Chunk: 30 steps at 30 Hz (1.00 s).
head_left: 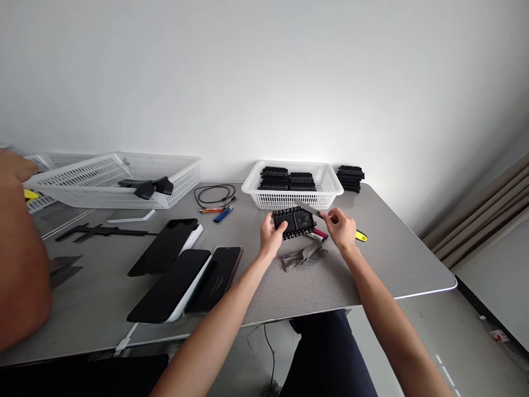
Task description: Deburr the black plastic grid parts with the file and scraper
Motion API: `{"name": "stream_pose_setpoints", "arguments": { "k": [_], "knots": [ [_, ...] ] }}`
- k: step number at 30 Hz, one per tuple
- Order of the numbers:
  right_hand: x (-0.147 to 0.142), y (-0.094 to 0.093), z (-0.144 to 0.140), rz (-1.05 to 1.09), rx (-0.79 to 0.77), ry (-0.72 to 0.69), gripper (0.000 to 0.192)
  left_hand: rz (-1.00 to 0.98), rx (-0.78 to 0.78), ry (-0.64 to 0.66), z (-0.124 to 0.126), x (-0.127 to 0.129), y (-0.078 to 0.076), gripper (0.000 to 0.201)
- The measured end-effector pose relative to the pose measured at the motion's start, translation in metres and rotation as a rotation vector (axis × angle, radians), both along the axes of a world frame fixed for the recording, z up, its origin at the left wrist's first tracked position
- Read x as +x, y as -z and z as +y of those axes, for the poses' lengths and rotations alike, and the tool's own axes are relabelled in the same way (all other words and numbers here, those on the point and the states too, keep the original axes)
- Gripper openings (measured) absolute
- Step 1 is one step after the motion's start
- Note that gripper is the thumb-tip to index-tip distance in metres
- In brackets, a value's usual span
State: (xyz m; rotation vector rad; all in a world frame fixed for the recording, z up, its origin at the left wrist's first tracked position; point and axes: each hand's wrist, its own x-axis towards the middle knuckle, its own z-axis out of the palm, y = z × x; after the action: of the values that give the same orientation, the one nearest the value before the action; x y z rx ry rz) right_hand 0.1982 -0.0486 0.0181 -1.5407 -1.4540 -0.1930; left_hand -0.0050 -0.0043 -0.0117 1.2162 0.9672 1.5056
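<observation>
Holding one black part (294,224); one yellow-handled tool (308,208).

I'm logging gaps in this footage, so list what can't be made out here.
All in the head view:
- Middle of the yellow-handled tool: covered by the right hand.
- Underside of the black part in the left hand: turned away.
- Lower parts inside the white basket: masked by its front wall.
- Text on the dark phone: too small.
- Co-worker's arm: blurred, cut off by the left edge.

- The plate (298,223) was black.
- The tool handle (361,236) was yellow.
- The basket (297,194) was white, lattice-patterned.
- The desk (407,264) was grey.
- One lighter (223,214) was blue.
</observation>
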Motion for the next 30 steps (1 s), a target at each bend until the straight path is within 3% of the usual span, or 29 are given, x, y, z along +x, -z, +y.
{"name": "stream_pose_setpoints", "arguments": {
  "k": [6, 14, 21, 30],
  "knots": [
    [-0.026, 0.008, 0.0, -0.08, -0.035, -0.115, 0.041, 0.047, -0.01, 0.052, -0.004, 0.002, 0.001, 0.043],
    [0.005, 0.001, 0.002, 0.047, 0.022, 0.013, 0.044, -0.013, -0.023, -0.009, 0.002, -0.002, 0.0, 0.051],
    [-0.02, 0.006, 0.001, -0.063, -0.036, -0.098, 0.042, 0.011, -0.014, 0.084, -0.003, 0.001, 0.0, 0.045],
    [0.004, 0.002, 0.002, -0.011, 0.0, 0.001, 0.044, 0.009, -0.025, 0.024, -0.001, -0.002, -0.003, 0.053]
  ]
}}
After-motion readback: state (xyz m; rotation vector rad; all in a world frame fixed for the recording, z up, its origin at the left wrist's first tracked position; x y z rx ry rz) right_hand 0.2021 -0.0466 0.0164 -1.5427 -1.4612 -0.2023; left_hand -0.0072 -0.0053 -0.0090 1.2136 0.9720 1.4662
